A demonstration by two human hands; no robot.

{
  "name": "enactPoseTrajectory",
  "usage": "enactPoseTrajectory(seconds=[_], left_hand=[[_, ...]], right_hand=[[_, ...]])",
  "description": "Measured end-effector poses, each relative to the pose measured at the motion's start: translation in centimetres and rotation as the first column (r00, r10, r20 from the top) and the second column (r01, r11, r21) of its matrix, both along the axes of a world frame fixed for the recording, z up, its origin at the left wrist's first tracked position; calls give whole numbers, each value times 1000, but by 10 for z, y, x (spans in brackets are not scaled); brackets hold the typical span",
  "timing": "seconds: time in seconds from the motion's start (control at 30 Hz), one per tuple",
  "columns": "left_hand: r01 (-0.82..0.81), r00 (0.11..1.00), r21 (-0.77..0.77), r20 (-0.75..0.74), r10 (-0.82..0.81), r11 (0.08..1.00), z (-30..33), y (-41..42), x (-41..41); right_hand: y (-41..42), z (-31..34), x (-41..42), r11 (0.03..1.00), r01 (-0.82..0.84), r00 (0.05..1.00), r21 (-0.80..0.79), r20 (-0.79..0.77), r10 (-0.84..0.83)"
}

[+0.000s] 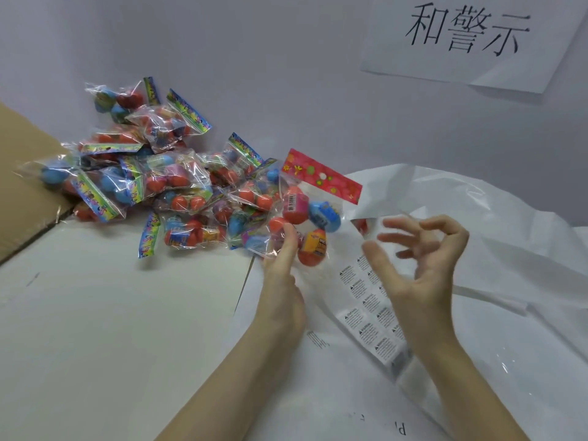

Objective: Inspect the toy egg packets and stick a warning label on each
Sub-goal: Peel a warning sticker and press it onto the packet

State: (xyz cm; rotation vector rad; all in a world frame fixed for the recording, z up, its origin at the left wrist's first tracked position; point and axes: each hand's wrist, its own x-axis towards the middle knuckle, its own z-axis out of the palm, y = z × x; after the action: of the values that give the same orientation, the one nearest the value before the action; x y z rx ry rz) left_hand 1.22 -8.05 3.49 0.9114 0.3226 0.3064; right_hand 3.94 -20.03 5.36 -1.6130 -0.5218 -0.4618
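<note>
While the left hand (pixel 281 265) holds one toy egg packet (pixel 307 214) upright above the desk (pixel 111 313), its straight fingers lie against the packet's near face, and whether the thumb closes behind it I cannot tell. That packet is a clear bag with a red flowered header card at its top; inside it sit several plastic eggs, among them a red-and-pink one carrying a barcode sticker, a blue one, a yellow-and-red one and an orange-red one low down.

Just to the right, the right hand (pixel 423 256) hangs apart from the packet, its fingers loosely curled and spread, thumb stretched towards the packet, with nothing plainly gripped; the fingertips are blurred. Beneath and behind that hand lies the label sheet (pixel 372 310), a glossy strip printed with rows of small warning labels, resting on crumpled white plastic sheeting (pixel 493 218).

Farther left, a pile of packets (pixel 159 173) sprawls across the desk, each a clear bag filled with red, orange and blue eggs and topped by a multicoloured header strip. The pile's left end rests against a cardboard flap (pixel 22 192). On the wall at upper right hangs a paper sign (pixel 467 36) with large black characters.
</note>
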Motion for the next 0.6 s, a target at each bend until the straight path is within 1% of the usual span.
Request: enactPoseTrajectory(seconds=[0.07, 0.1, 0.13, 0.2, 0.3, 0.4, 0.6], left_hand=[[-95, 995, 61, 34, 93, 994, 0, -6, -5], [-125, 991, 103, 57, 119, 987, -2, -9, -6], [-134, 989, 129, 84, 124, 982, -3, -12, -8], [-116, 986, 130, 132, 99, 985, 0, -15, -10], [-121, 980, 117, 171, 100, 986, 4, -13, -11], [-103, 984, 138, 159, 80, 985, 7, -9, -11], [-13, 993, 152, 120, -6, 988, 12, -1, -11]], right_hand=[[13, -3, -10, 997, -65, 994, 28, -83, 67], [19, -4, -14, 994, -88, 985, 72, -144, 98], [22, -6, -16, 985, -108, 969, 133, -208, 134], [25, -8, -17, 959, -114, 927, 259, -319, 197], [22, -7, -13, 926, -66, 877, 371, -420, 231], [16, -1, -8, 900, -37, 861, 434, -444, 249], [5, 7, 1, 883, -80, 889, 463, -368, 274]])
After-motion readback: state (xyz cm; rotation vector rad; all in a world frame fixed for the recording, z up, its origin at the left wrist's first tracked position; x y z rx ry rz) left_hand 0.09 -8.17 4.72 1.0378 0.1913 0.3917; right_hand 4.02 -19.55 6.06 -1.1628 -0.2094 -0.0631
